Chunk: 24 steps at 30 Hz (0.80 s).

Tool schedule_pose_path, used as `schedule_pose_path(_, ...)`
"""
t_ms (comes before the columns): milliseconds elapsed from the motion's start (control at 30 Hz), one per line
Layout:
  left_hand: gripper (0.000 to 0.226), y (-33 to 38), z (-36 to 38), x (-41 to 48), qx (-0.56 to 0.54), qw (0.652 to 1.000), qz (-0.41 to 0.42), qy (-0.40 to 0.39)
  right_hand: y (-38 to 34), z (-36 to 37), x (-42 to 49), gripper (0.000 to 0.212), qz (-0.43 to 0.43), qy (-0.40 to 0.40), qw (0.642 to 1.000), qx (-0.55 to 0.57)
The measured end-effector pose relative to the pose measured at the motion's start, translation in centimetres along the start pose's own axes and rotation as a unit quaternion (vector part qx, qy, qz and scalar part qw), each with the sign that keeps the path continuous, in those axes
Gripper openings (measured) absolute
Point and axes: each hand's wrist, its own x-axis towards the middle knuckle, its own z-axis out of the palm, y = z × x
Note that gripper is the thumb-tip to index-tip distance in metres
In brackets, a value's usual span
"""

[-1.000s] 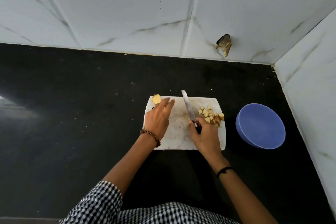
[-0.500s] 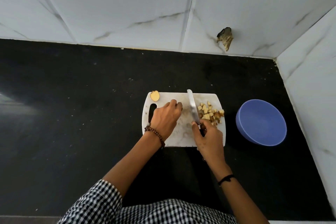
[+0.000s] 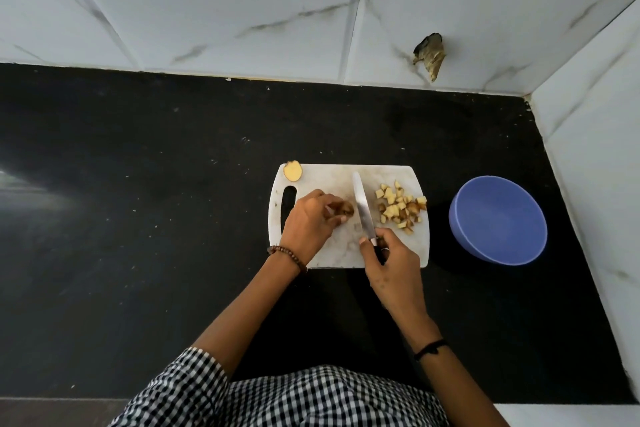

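Note:
A white cutting board [image 3: 322, 177] lies on the black counter. My left hand [image 3: 308, 224] pinches a small brown piece of ginger [image 3: 345, 208] on the board's middle. My right hand [image 3: 389, 262] grips the handle of a knife [image 3: 363, 206], whose blade points away from me just right of that piece. A heap of several diced ginger bits [image 3: 400, 206] lies on the board's right side. One round ginger slice [image 3: 293, 170] sits at the board's far left corner.
A blue bowl [image 3: 498, 220] stands on the black counter [image 3: 138, 218] right of the board. White marble-tiled walls close the back and right side, with a torn hole [image 3: 430, 54] in the back wall.
My left hand drew back from the round slice at the corner and now pinches a brown piece at mid-board. The knife shifted slightly, its blade beside that piece.

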Motion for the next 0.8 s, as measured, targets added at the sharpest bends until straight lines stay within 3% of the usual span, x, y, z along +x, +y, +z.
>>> schedule_pose_path(300, 0.021, 0.6, 1.4, -1.0, -0.012, 0.997, -0.035, 0.066, -0.3, 0.3, -0.2, 0.025, -0.027, -0.005, 1.000, -0.009)
schedule_pose_path(800, 0.018, 0.7, 0.6, -0.9, -0.007, 0.999, -0.025, 0.030, -0.5, 1.1, -0.6, 0.030, -0.085, -0.006, 0.995, -0.050)
